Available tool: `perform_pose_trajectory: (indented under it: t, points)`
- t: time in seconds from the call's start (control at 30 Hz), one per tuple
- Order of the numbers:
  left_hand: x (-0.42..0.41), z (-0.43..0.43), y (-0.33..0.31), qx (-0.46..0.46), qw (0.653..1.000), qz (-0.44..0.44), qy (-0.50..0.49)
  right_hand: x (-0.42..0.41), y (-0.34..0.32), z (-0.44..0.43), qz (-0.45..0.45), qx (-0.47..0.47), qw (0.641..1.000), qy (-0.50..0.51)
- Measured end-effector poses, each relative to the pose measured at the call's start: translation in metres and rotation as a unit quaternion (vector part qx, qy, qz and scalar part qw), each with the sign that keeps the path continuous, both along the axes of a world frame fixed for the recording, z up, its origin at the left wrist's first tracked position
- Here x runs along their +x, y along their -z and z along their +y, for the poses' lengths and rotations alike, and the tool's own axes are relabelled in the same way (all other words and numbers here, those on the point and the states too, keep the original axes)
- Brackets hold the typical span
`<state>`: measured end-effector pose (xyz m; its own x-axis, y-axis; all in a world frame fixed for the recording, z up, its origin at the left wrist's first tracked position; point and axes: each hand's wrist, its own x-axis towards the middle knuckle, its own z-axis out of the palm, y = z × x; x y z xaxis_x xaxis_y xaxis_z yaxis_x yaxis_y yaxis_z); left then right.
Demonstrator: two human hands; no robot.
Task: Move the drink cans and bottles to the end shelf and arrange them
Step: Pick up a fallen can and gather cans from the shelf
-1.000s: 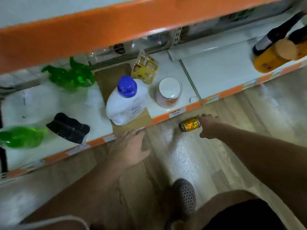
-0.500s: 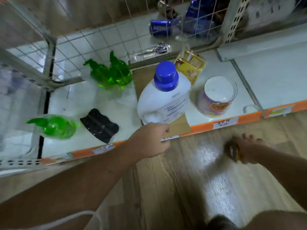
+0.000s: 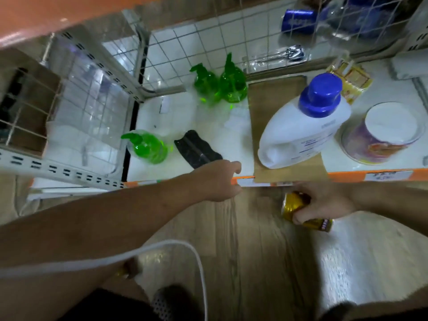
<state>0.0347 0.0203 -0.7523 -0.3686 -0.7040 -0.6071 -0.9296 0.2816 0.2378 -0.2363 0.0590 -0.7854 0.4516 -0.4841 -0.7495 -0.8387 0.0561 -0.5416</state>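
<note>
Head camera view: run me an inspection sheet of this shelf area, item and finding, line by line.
Surface: white shelf with orange front edge; brown cardboard sheet lies on it.
Job's things: gold can held over the floor; blue can lying behind the wire grid.
Clutter: white jug with blue cap, front spray bottle, back spray bottles, black packet, lidded tub, yellow packet.
Hands: right hand grips the gold can; left hand curled at the shelf's edge, grip unclear.
Cables: white cord draped across the left forearm.
Surroundings: wood-look floor, a perforated shoe.
</note>
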Motion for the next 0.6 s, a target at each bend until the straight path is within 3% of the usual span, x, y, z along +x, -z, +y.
perform_pose_trajectory:
  t: [0.2,0.47,0.6]
  points:
    - [0.087,-0.005,-0.019,-0.001,0.994,-0.003,-0.111,0.118,-0.047,-0.040,0.033,-0.071,0.993,-0.092]
    - [0.194,0.024,0.006,0.038,0.974,-0.019,-0.223,0.230,-0.048,-0.066,0.089,-0.132,0.974,-0.161]
    - [0.248,0.036,0.017,0.012,0.964,-0.005,-0.267,0.274,-0.036,-0.068,0.092,-0.167,0.965,-0.180]
